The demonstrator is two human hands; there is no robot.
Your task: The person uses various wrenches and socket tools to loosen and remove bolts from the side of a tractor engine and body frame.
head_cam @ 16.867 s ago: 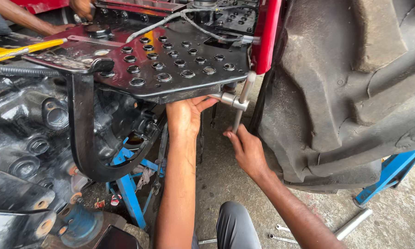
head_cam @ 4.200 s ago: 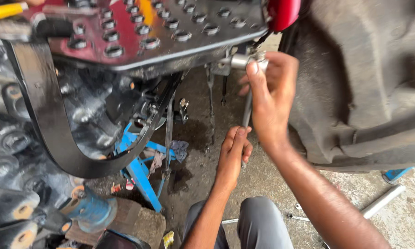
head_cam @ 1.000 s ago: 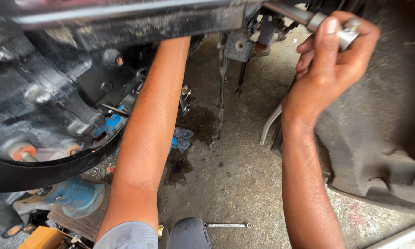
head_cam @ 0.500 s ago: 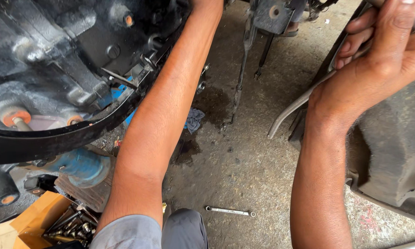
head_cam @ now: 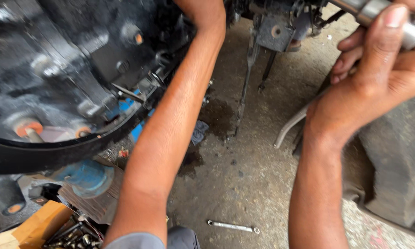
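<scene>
From the head view, I see my right hand (head_cam: 382, 78) at the upper right, fingers and thumb wrapped tightly around a smooth, grey, round steel tool handle (head_cam: 378, 11) that runs in from the top edge toward the greasy machine underside. My left forearm (head_cam: 170, 133) stretches up across the middle; its hand is hidden behind the dark, oily cast-metal engine housing (head_cam: 64, 69), so I cannot tell whether it grips anything. A broad black curved band (head_cam: 55, 150) rims that housing below. To the right sits a rough, dusty rubber tyre (head_cam: 396, 161), close against my right wrist. Between my arms lies open, stained concrete floor (head_cam: 244, 184), with a slim silver spanner (head_cam: 233, 226) lying flat near the bottom edge and a thin bent metal rod (head_cam: 288, 127) just beside my right wrist.
</scene>
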